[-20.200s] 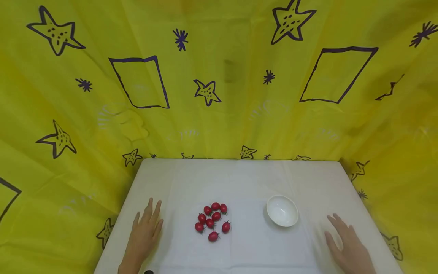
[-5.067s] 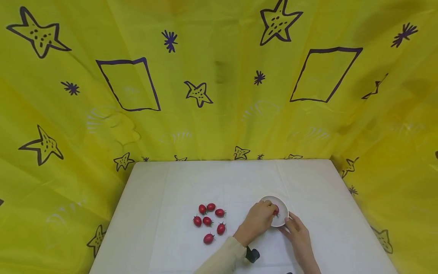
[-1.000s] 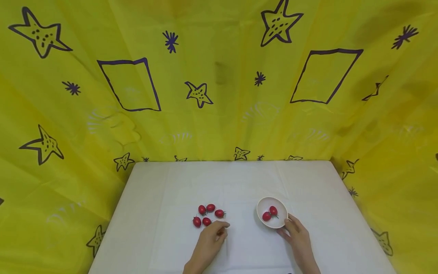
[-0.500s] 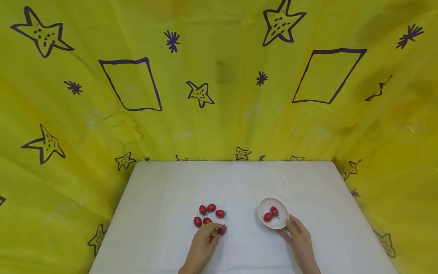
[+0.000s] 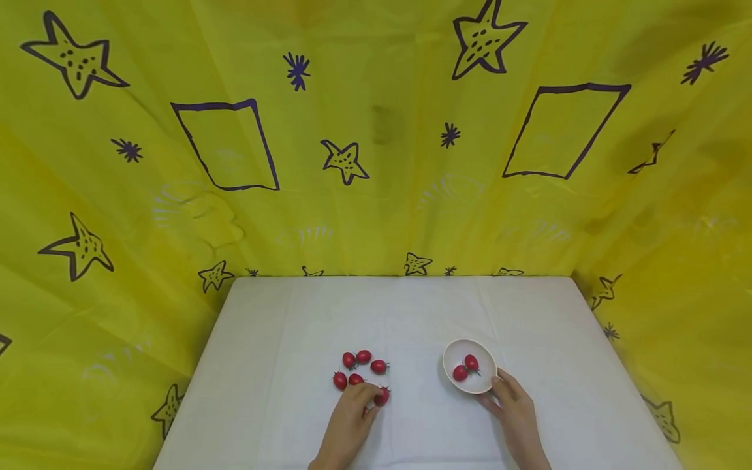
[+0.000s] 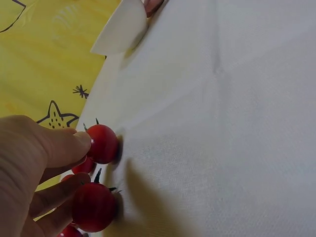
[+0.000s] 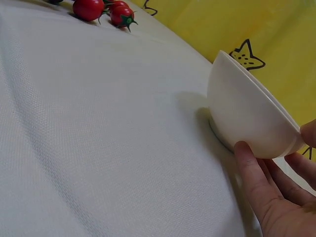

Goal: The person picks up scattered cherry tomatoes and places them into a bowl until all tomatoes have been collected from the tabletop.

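My left hand (image 5: 346, 421) reaches down at the right side of a group of red cherry tomatoes, thumb and fingers around one cherry tomato (image 5: 382, 395) that still seems to rest on the cloth. In the left wrist view a digit presses the upper tomato (image 6: 103, 144), while other fingers lie against a lower tomato (image 6: 94, 207). My right hand (image 5: 514, 411) holds a small white bowl (image 5: 451, 356) by its right side, thumb at the rim and fingers beneath. Inside the bowl lie two tomatoes (image 5: 460, 373). Part of another tomato is hidden under my left hand.
Several loose tomatoes, among them a far one (image 5: 363, 356) and a left one (image 5: 340, 380), lie just beyond my left hand. White cloth covers the table (image 5: 411, 313). A yellow curtain (image 5: 399, 215) with drawn stars closes off the back and sides.
Since five seconds ago, a second tomato has come into the bowl. Over the last second my left hand has dropped slightly left onto the near tomatoes. The right hand stays at the bowl.
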Demonstrator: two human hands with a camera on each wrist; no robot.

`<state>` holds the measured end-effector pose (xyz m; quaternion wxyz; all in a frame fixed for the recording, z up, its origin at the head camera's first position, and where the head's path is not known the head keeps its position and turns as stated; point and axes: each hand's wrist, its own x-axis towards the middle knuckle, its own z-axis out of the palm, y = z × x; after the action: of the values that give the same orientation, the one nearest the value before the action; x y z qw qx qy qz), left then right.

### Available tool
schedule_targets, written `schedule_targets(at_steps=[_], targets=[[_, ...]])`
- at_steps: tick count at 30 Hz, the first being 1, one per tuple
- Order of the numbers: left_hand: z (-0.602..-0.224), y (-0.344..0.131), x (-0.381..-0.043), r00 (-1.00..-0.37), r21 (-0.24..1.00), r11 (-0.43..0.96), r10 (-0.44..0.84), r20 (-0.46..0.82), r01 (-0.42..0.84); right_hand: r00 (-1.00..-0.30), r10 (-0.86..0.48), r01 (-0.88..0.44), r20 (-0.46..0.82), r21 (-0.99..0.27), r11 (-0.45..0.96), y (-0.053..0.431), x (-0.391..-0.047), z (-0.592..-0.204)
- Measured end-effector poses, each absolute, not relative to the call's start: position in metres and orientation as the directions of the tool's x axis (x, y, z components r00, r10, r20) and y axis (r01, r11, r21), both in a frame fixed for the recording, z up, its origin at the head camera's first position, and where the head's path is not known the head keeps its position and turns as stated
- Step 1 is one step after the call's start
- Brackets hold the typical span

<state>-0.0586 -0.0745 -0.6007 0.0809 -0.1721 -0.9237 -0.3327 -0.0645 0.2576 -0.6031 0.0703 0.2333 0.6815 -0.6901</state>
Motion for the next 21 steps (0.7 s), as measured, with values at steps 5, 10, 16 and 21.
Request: schedule_targets(at_steps=[5,10,16,21], targets=[[-0.605,-0.073,-0.058,-0.913,0.54,0.74,0.274,0.304,0.402,-0.883,0.223,0.408,-0.414,-0.91,-0.072,0.257,-0.064,-0.604],[-0.608,-0.071,-0.059,-0.897,0.506,0.748,0.294,0.329,0.43,-0.882,0.22,0.409,-0.415,-0.909,-0.077,0.257,-0.064,-0.604],[-0.612,-0.068,-0.062,-0.877,0.464,0.756,0.311,0.367,0.462,-0.889,0.222,0.392,-0.4,-0.916,-0.078,0.256,-0.063,-0.603],[-0.616,-0.065,-0.064,-0.864,0.443,0.756,0.324,0.385,0.481,-0.887,0.227,0.394,-0.402,-0.916,-0.079,0.257,-0.062,-0.604]])
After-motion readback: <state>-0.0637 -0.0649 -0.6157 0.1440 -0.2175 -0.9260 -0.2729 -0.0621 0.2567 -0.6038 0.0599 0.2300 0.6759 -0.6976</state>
